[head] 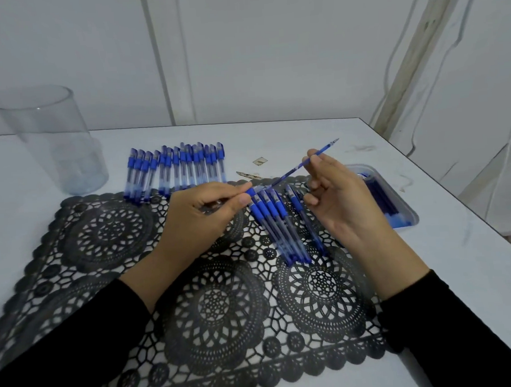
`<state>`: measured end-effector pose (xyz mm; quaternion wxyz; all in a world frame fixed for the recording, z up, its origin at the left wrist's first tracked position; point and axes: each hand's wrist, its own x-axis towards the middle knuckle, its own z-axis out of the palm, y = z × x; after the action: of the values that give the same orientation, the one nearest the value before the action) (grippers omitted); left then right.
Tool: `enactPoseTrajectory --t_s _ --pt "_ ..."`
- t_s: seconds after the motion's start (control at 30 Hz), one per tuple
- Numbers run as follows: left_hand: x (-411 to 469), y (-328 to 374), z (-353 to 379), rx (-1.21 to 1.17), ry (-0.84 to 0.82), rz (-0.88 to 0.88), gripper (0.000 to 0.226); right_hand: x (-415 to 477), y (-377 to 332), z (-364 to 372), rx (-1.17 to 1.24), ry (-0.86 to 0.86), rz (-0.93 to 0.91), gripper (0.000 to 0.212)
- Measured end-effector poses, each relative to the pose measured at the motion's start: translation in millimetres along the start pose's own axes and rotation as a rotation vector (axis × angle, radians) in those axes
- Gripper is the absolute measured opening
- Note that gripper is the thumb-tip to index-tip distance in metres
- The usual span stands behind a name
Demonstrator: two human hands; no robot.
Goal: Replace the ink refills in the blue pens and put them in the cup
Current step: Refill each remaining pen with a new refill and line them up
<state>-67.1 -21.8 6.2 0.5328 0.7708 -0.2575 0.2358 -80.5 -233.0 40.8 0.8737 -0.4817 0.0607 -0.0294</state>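
The mat (102, 231) is black openwork, lace-like and matt. Beyond its far left corner, the cup (53, 138) is clear and glossy. The pens (176, 171) at its far edge have translucent plastic barrels. The table (289, 132) beneath it is white, smooth and scuffed.

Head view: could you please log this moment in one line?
left hand grips pen barrel | right hand pinches refill partly inside it | glass cup: no pens

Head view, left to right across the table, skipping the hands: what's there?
Clear cup → back row of blue pens → small bunch of blue pens → tray of refills.
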Motion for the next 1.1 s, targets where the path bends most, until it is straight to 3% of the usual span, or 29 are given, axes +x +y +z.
enactPoseTrajectory --t_s 0.63,0.83,1.0,1.1 --pt "-1 -3 0 -0.039 -0.029 0.028 0.027 -2 5 5 0.005 0.054 -0.034 0.007" --pt "0 -7 1 0.073 0.049 0.06 0.022 -9 3 10 -0.227 0.027 -0.238 0.01" --pt "1 -6 2 0.094 0.061 0.084 0.02 -18 18 22 -0.381 -0.132 -0.193 0.007" --pt "1 -7 1 0.107 0.06 0.081 0.021 -17 21 23 -0.488 -0.13 -0.205 0.013"
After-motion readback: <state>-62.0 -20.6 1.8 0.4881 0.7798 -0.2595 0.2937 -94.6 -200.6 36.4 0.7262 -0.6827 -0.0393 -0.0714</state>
